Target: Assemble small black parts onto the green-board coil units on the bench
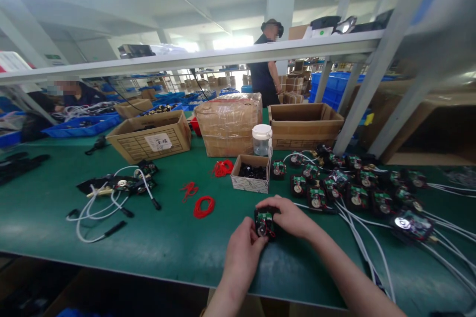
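Note:
Between my two hands is a small black housing with a green circuit board (265, 224), red wires and a round metal part. My left hand (243, 248) grips its left and lower side with thumb and fingers. At its upper right, my right hand (288, 214) is closed round the edge. Just beyond it stands a small open box (251, 185) of black parts. Red wire bundles (204, 206) lie to the left. On the right, several similar circuit-board units (318, 197) with white cables are spread out.
Cardboard boxes (228, 126) and a white-lidded jar (262, 139) line the back of the green table (156, 252). White-cabled units (122, 185) lie at left. A shelf (208, 57) crosses above, with a post (368, 74) at right. One person (262, 72) stands beyond; another sits at far left.

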Demonstrator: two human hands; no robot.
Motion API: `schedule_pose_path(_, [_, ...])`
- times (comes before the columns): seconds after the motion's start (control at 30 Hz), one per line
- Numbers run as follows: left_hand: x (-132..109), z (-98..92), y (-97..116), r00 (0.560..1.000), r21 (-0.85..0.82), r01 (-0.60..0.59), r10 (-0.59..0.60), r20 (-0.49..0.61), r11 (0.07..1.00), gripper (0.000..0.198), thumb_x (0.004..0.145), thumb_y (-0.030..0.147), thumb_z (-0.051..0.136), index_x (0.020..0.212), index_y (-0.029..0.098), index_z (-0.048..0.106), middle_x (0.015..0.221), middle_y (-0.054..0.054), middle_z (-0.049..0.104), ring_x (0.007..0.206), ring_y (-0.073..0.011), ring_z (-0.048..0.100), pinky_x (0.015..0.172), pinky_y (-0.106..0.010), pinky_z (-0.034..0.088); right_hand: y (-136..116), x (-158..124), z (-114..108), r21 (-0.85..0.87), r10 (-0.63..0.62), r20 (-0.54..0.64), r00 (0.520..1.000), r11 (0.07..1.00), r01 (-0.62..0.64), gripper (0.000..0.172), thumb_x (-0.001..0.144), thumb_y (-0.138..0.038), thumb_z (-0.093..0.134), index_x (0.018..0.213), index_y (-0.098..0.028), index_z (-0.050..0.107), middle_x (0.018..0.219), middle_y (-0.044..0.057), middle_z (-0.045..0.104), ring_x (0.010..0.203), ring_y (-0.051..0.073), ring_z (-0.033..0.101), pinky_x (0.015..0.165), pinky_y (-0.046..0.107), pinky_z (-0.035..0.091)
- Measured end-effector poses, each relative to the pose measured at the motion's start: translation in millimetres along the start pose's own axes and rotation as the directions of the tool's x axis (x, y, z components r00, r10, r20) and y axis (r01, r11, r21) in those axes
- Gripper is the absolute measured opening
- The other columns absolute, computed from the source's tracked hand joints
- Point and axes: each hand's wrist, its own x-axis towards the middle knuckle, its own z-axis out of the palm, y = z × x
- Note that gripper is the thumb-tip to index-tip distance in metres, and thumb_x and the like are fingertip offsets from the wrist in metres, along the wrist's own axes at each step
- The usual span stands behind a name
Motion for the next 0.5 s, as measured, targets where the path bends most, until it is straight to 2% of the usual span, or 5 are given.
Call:
schedule_pose_path(0.13, [3.9,7.4,-1.1,0.997,0.042,-0.034,0.037,-0.075,0.999,0.02,0.079,0.023,0.073,0.094,0.021,0.06,0.083,0.0,0.063,0.075,-0.0191,0.061,0.07,-0.03,0.045,3.2,2.3,-3.9,-0.074,-0.046,-0.022,0.999,0.996,0.044,0.061,0.064,0.003,0.043,0.108,-0.024,0.076,0.111,0.0,0.077,0.108,0.021,0.066,0.104,0.041,0.047])
schedule_pose_path(0.23, [8.7,5.7,-0.7,0.977,0.023,-0.18,0.181,-0.112,0.983,0.065,0.073,0.012,0.075,0.133,0.026,0.055,0.127,-0.007,0.059,0.11,-0.0246,0.064,0.096,-0.039,0.05,14.3,-3.8,-3.3,-0.106,-0.022,-0.089,0.996,0.994,0.012,0.056,0.071,0.002,0.046,0.114,-0.022,0.072,0.113,0.003,0.073,0.103,0.019,0.066,0.096,0.035,0.051])
schedule_pose_path(0.3, [12.7,1.7,0.7,0.947,0.034,-0.314,0.316,-0.062,0.949,0.078,0.071,0.004,0.073,0.14,0.033,0.052,0.147,-0.005,0.048,0.135,-0.0265,0.051,0.115,-0.044,0.04,23.8,-9.6,-2.4,-0.145,0.004,-0.159,0.987,0.989,-0.027,0.05,0.08,0.001,0.044,0.119,-0.019,0.068,0.115,0.007,0.069,0.104,0.019,0.064,0.097,0.035,0.051])
schedule_pose_path(0.37, [17.2,-3.3,2.6,0.916,0.018,-0.402,0.402,0.009,0.915,0.073,0.071,0.0,0.07,0.135,0.033,0.057,0.148,-0.003,0.05,0.139,-0.0253,0.047,0.121,-0.043,0.035,32.5,-15.3,-0.9,-0.193,0.022,-0.214,0.977,0.979,-0.064,0.046,0.085,0.001,0.041,0.118,-0.016,0.067,0.115,0.011,0.066,0.109,0.022,0.06,0.101,0.039,0.047])
schedule_pose_path(0.5, [25.4,-11.3,2.7,0.892,-0.06,-0.447,0.449,0.042,0.893,0.063,0.071,0.0,0.071,0.126,0.028,0.06,0.132,-0.004,0.06,0.128,-0.0242,0.056,0.115,-0.041,0.042,41.1,-21.6,3.7,-0.26,0.033,-0.254,0.967,0.96,-0.101,0.039,0.087,-0.002,0.047,0.118,-0.015,0.067,0.112,0.012,0.062,0.109,0.026,0.058,0.103,0.043,0.045])
